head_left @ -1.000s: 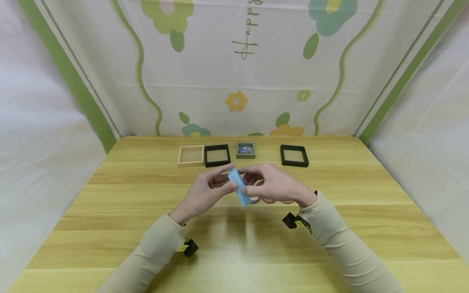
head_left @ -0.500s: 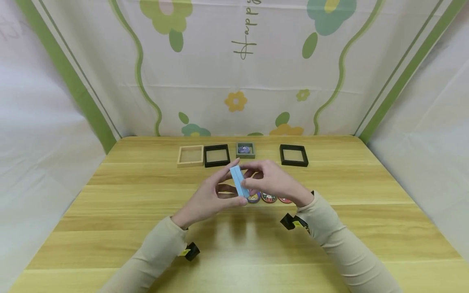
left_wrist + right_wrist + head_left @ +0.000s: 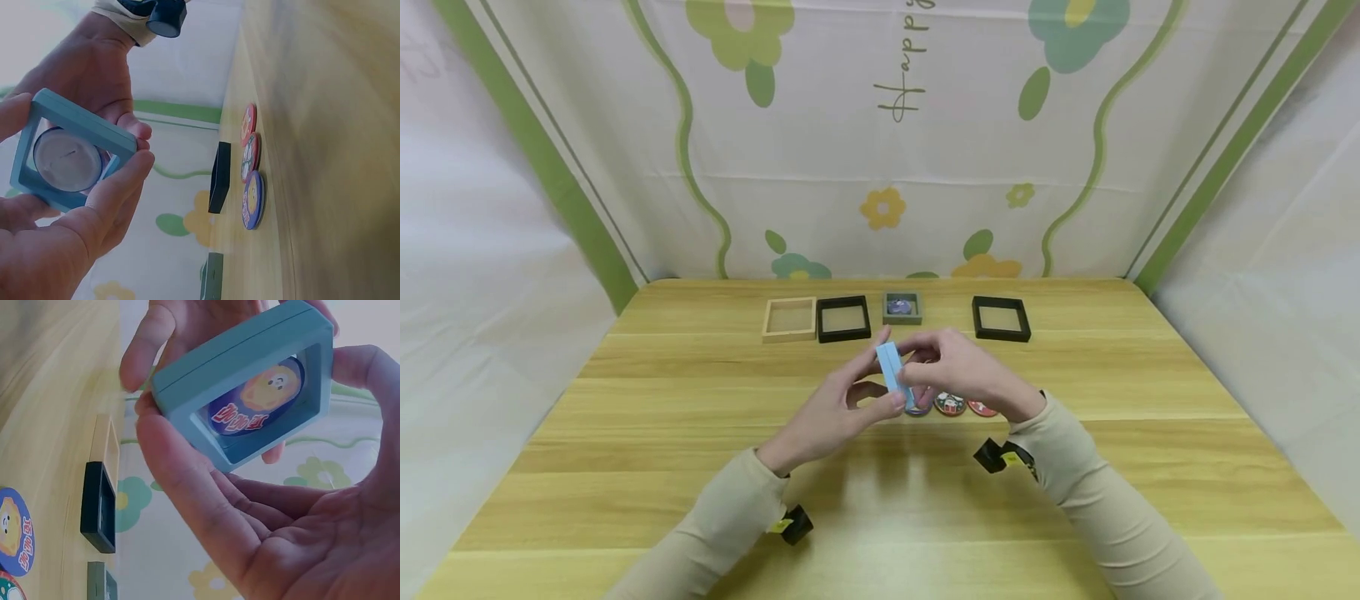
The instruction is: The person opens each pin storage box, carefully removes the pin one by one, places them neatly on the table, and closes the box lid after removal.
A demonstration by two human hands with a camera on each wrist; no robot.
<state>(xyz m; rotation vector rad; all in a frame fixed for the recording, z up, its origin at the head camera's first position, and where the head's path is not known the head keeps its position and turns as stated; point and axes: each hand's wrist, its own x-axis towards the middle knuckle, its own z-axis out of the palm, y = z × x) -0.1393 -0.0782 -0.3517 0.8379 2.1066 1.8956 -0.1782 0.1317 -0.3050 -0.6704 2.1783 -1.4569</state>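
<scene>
Both hands hold a light blue square display frame [image 3: 889, 365] above the table, its narrow edge toward the head camera. A round blue badge with a smiling yellow face [image 3: 272, 387] sits inside its window. The badge's plain grey back [image 3: 67, 159] shows in the left wrist view. My left hand [image 3: 823, 415] grips opposite corners between thumb and fingers. From the other side my right hand [image 3: 966, 372] pinches the frame, its thumb on the edge. Beneath the hands, a blue badge [image 3: 252, 200], a green-and-red one [image 3: 951, 404] and a red one [image 3: 982, 409] lie in a row.
Along the table's back stand a light wooden frame [image 3: 767, 321], a black frame [image 3: 844, 337] beside it, a small grey frame [image 3: 902, 319] with a purple piece inside, and another black frame [image 3: 1003, 336] farther right. A printed curtain [image 3: 820, 150] hangs behind.
The blue frame has turned in the hands and shifted slightly. My left thumb has slid down to its lower corner, the left fingertips to its top. More of the badges below shows.
</scene>
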